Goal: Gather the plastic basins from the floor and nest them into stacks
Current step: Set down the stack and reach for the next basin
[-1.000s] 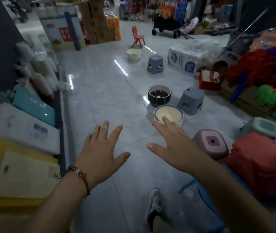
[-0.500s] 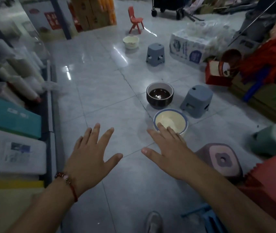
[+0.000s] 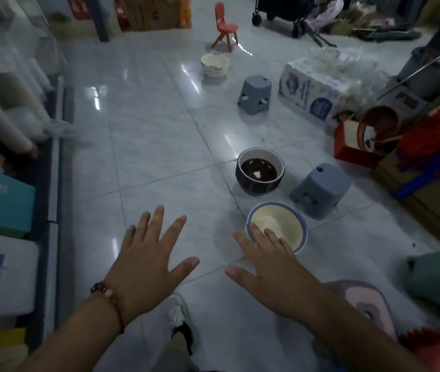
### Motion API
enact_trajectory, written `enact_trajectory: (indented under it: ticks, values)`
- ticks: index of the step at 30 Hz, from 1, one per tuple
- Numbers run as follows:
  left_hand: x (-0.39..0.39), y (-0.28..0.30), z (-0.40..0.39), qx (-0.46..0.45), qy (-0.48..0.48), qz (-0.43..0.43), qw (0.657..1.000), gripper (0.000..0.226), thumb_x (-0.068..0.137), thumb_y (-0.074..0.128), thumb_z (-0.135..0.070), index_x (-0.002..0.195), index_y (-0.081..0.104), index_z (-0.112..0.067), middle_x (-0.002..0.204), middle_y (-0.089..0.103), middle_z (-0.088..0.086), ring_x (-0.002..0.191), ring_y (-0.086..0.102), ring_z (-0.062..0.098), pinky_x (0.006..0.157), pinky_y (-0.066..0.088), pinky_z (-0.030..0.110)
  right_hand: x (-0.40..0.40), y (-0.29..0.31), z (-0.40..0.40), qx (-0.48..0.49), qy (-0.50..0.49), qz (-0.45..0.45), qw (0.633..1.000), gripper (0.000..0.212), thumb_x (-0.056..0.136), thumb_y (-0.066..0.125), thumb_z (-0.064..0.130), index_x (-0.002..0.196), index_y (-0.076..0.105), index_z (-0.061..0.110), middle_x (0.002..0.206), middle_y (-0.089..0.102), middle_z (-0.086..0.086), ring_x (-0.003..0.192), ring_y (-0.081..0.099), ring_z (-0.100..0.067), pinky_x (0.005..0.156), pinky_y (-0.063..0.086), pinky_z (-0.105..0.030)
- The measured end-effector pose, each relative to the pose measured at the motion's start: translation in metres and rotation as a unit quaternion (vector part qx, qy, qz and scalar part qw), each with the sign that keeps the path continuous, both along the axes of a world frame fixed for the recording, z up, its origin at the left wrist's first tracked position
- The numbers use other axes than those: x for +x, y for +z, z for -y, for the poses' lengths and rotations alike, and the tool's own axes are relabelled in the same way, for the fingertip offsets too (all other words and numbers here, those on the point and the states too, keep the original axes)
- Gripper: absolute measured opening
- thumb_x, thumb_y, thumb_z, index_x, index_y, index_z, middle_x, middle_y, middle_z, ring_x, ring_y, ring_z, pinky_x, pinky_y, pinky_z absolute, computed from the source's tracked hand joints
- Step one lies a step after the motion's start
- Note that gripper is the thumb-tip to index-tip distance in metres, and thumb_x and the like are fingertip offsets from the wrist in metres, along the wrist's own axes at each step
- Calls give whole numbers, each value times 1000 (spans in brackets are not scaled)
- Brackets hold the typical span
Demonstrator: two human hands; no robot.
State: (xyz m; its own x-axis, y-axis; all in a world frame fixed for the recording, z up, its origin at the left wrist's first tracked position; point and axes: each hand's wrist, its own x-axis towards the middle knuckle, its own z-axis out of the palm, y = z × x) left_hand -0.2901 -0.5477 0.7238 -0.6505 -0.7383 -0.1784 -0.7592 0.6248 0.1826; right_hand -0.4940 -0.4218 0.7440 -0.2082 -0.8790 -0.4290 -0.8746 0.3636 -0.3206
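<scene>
Nearby, grey stool (image 3: 319, 189) beside cream basin (image 3: 283, 224), dark basin (image 3: 260, 171).

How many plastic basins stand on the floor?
3: cream basin with blue rim by the right hand, dark basin behind it, cream basin near the red chair. Clutter may hide others.

Dim, bluish light fills the room. Bright streaks of glare lie on the glossy floor tiles (image 3: 160, 135), strongest toward the far end. The left shelves (image 3: 12, 108) smear with blur, and the edges bow outward, wide-angle style.
</scene>
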Motion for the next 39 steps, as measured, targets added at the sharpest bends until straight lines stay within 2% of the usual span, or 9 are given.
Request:
enact_trajectory:
  ticks: [4, 10, 15, 19, 24, 26, 32, 35, 39]
  values:
    - [-14, -8, 91, 11, -25, 7, 1000, 96, 69, -5, -83, 154, -11, -38, 161, -23, 6, 151, -12, 29, 118, -4, 42, -5, -5, 90, 12, -3, -13, 1000, 74, 94, 29, 70, 155, 2, 40, 165, -8, 3, 152, -8, -24, 122, -1, -43]
    - [-42, 9, 226, -31, -83, 24, 996, 91, 76, -2, -82, 154, -10, -37, 162, -17, 9, 151, -7, 33, 120, 2, 47, -21, 9, 218, -27, -23, -15, 999, 81, 85, 19, 77, 154, -7, 42, 165, -12, 5, 152, -10, -22, 123, 2, -46]
    - [-75, 20, 304, 1, -82, -3, 997, 88, 82, 17, -80, 151, -19, -40, 161, -26, 4, 151, -8, 27, 116, -2, 34, -59, 12, 296, -74, -65, -5, 995, 76, 93, 29, 69, 154, -8, 42, 164, -15, 5, 151, -13, -20, 120, -3, -41]
    - [-108, 20, 375, -29, -93, 14, 995, 92, 71, -2, -83, 150, -22, -41, 162, -22, 4, 152, -8, 27, 118, -2, 38, -113, 5, 355, -114, -117, 1, 987, 86, 83, 22, 81, 155, -3, 41, 164, -12, 5, 151, -13, -20, 120, 0, -42]
    - [-173, 12, 473, -36, -73, 10, 997, 92, 70, -5, -82, 150, -20, -40, 162, -21, 4, 151, -6, 28, 114, 0, 34, -186, -9, 434, -132, -158, 35, 978, 76, 93, 40, 65, 155, 2, 41, 165, -8, 6, 151, -9, -20, 122, 5, -44]
    - [-200, 10, 508, -32, -53, 20, 998, 88, 72, -5, -81, 148, -23, -41, 161, -24, 1, 151, -9, 26, 112, -1, 32, -214, -16, 470, -121, -150, 50, 980, 77, 93, 41, 64, 155, 1, 42, 165, -8, 5, 151, -9, -20, 122, 4, -42]
    - [-265, 20, 604, -31, -14, 23, 999, 86, 89, 29, -71, 151, -20, -37, 162, -22, 3, 151, -10, 26, 115, -2, 34, -288, -2, 590, -108, -76, 35, 991, 78, 93, 38, 65, 155, -2, 39, 164, -14, 4, 151, -11, -21, 121, 0, -41]
    - [-276, 17, 631, -11, 30, 8, 999, 91, 80, 17, -84, 151, -18, -39, 162, -21, 3, 151, -8, 25, 116, 0, 34, -310, 9, 634, -93, -54, 33, 994, 77, 95, 37, 64, 155, -5, 40, 163, -17, 5, 151, -13, -20, 123, 1, -41]
    - [-300, 8, 675, 8, 47, -8, 999, 88, 77, 8, -79, 152, -14, -38, 162, -19, 4, 151, -8, 28, 116, -1, 36, -337, 5, 692, -98, -36, 17, 994, 85, 84, 24, 79, 154, -7, 42, 163, -18, 7, 151, -13, -19, 121, -1, -40]
